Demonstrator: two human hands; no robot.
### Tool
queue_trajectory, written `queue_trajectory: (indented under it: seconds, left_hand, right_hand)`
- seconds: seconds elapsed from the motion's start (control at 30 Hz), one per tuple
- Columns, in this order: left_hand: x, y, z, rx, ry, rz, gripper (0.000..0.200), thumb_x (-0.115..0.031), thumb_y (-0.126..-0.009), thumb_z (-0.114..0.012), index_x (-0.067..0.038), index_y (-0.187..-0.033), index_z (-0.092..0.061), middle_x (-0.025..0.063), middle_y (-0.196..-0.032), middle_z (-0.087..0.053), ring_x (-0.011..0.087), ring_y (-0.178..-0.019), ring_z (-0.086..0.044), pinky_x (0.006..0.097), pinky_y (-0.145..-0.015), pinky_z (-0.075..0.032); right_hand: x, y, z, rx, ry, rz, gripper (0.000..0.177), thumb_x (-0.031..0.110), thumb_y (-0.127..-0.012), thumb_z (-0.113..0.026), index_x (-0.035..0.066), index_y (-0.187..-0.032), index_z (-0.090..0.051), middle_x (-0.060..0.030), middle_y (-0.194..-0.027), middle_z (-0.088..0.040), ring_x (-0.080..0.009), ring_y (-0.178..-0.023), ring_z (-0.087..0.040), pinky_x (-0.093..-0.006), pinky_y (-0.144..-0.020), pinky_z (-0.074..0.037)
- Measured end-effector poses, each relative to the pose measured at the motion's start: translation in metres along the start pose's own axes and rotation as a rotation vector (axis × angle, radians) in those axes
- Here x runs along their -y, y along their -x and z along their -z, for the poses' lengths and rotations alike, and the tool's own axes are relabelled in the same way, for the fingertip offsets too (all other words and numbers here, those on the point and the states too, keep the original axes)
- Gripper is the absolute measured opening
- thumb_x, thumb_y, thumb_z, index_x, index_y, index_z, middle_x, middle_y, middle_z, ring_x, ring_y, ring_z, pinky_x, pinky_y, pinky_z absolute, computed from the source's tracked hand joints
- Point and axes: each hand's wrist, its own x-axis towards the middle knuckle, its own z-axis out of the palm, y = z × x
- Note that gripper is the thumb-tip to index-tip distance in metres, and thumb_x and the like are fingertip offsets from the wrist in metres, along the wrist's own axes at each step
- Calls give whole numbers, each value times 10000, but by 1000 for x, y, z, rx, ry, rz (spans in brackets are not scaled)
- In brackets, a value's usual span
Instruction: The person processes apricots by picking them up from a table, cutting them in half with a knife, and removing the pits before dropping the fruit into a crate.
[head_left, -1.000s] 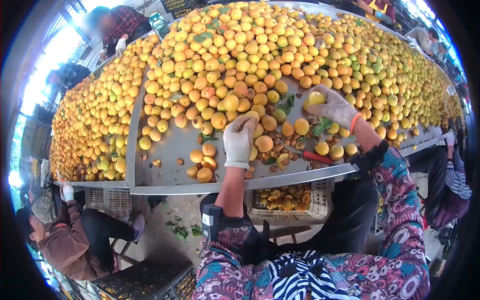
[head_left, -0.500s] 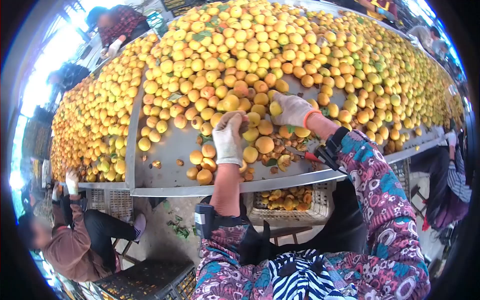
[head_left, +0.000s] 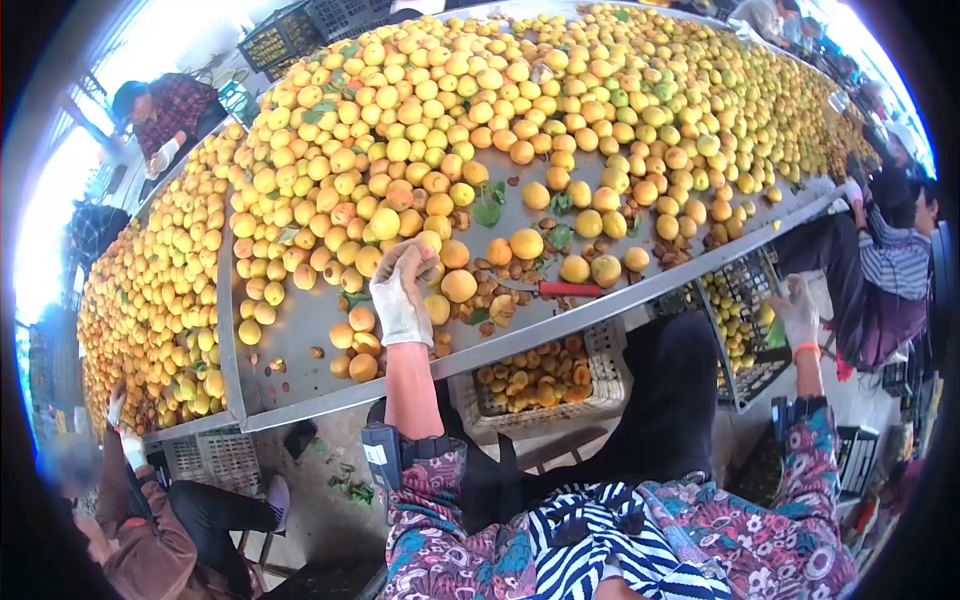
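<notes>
My left hand [head_left: 402,298], in a whitish glove, is closed at the edge of the heap of yellow-orange fruit [head_left: 400,150]; what its fingers hold is too small to make out. Off the table to the right, my gloved right hand [head_left: 798,318] has its fingers apart beside a dark crate [head_left: 745,385] of greenish-yellow fruit. A blurred yellow-green shape shows just left of it. A red-handled knife [head_left: 570,289] lies on the metal table [head_left: 320,400] among fruit stones and leaves.
Below the table edge stands a pale basket [head_left: 605,375] of split fruit. A person in brown [head_left: 150,540] works at the lower left, another in a striped top [head_left: 893,265] at the right, and one in a checked shirt [head_left: 180,110] across the table. Dark crates [head_left: 300,35] stand behind.
My right hand has left the fruit on the table and moved right, out past the table edge to the dark crate. My left hand stays by the heap. The view has turned rightward.
</notes>
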Motion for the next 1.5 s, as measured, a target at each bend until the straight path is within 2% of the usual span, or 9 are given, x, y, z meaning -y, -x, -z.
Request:
queue_trajectory:
  seconds: [0.2, 0.37, 0.53, 0.67, 0.83, 1.03, 1.3, 1.43, 1.5]
  left_hand:
    - [1, 4, -3, -18, 40, -23, 138, -118, -873, -605, -5, -940, -648, 74, -830, -675, 134, -717, -634, 245, -658, -512]
    - [-4, -2, 1, -3, -8, -27, 174, -134, -871, -584, 7, -955, -641, 75, -850, -668, 145, -750, -628, 268, -699, -504]
    - [-18, 0, -1, -26, -34, 3, 152, -103, -870, -566, 0, -929, -660, 45, -825, -662, 115, -740, -616, 236, -700, -482]
    - [-21, -2, 6, 14, -63, 5, 199, -132, -881, -561, 16, -999, -623, 103, -877, -672, 173, -802, -648, 288, -747, -516]
    - [-22, 0, 6, 25, -38, -4, 181, -137, -890, -559, 5, -973, -635, 93, -875, -667, 159, -801, -640, 278, -747, -508]
    - [-24, 5, 7, -10, 28, -75, 174, -147, -882, -565, -3, -934, -648, 82, -860, -664, 148, -771, -629, 275, -727, -499]
    - [-30, -10, 24, -179, 180, -37, 171, -156, -854, -586, -15, -933, -640, 101, -840, -661, 198, -739, -638, 309, -686, -523]
    - [-32, -10, 25, -153, 169, -36, 172, -162, -849, -594, -17, -929, -640, 96, -826, -660, 201, -729, -641, 309, -668, -527]
    - [-33, -11, 26, -128, 170, -35, 178, -169, -851, -592, -18, -931, -639, 95, -837, -661, 201, -736, -640, 306, -678, -524]
  right_hand:
    - [214, -52, -39, 283, -556, 288, 185, 76, -808, -596, 18, -984, -601, -45, -880, -624, -113, -830, -587, -256, -757, -468]
    - [396, -67, -148, 514, -311, 946, 246, 167, -855, -512, 83, -1057, -625, -138, -969, -651, -311, -942, -618, -384, -820, -491]
    - [479, -87, -248, 505, 136, 1049, 435, 20, -831, -455, 141, -1239, -548, -117, -1213, -575, -316, -1070, -576, -407, -882, -475]
    - [493, -100, -263, 604, 96, 969, 434, 3, -815, -494, 118, -1230, -546, -152, -1118, -620, -336, -1006, -605, -415, -842, -493]
    - [450, -93, -237, 1014, 6, 669, 503, 217, -752, -651, 101, -1228, -537, -181, -1147, -593, -325, -1031, -586, -384, -870, -468]
    - [422, -51, -194, 647, -81, 662, 214, 160, -756, -586, 34, -922, -538, -177, -1029, -601, -365, -948, -587, -406, -814, -471]
    - [459, -24, -240, 506, 64, 970, 524, 158, -781, -629, 85, -1274, -464, -138, -1010, -625, -310, -822, -632, -378, -750, -506]
    - [443, -36, -217, 1388, -890, 94, 481, 197, -862, -629, 102, -1301, -455, -29, -1034, -609, -123, -741, -589, -257, -612, -504]
    - [426, -36, -194, 1466, -1095, 71, 468, 203, -871, -621, 112, -1300, -458, -40, -1031, -614, -122, -732, -594, -254, -584, -503]
